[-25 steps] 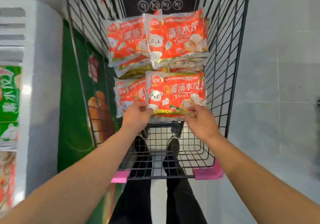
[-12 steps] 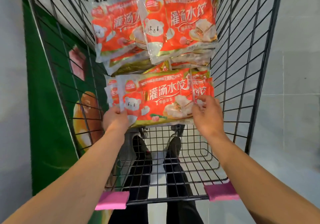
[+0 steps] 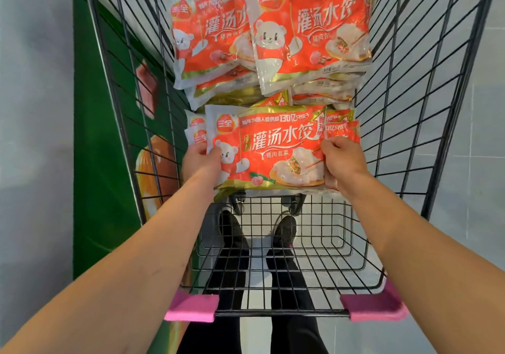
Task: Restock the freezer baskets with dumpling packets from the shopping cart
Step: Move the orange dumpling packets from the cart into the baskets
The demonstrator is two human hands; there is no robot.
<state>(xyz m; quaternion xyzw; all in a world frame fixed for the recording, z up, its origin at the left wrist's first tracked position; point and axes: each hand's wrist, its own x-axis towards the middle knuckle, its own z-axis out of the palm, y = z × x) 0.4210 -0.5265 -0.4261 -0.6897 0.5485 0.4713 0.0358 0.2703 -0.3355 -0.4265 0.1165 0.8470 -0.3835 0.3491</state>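
Inside the black wire shopping cart point(image 3: 410, 107) lie several orange-red dumpling packets. The nearest packet point(image 3: 273, 148) sits on top of a small stack, and both hands hold that stack. My left hand point(image 3: 200, 163) grips its left edge, thumb on the front face. My right hand point(image 3: 344, 162) grips its right edge, where the corners of more packets point(image 3: 343, 129) stick out behind. Further into the cart, two packets point(image 3: 308, 31) top a taller pile point(image 3: 226, 88).
The cart's near section is bare wire with pink handle grips point(image 3: 191, 308) at the near corners. My shoes point(image 3: 284, 230) and dark trousers show through the mesh. A green freezer side panel point(image 3: 103, 135) stands close on the left. Grey tiled floor point(image 3: 464, 189) lies to the right.
The view has dropped closer into the cart. Both hands moved from the front packet's near edge to its left and right sides and now hold the stack between them.
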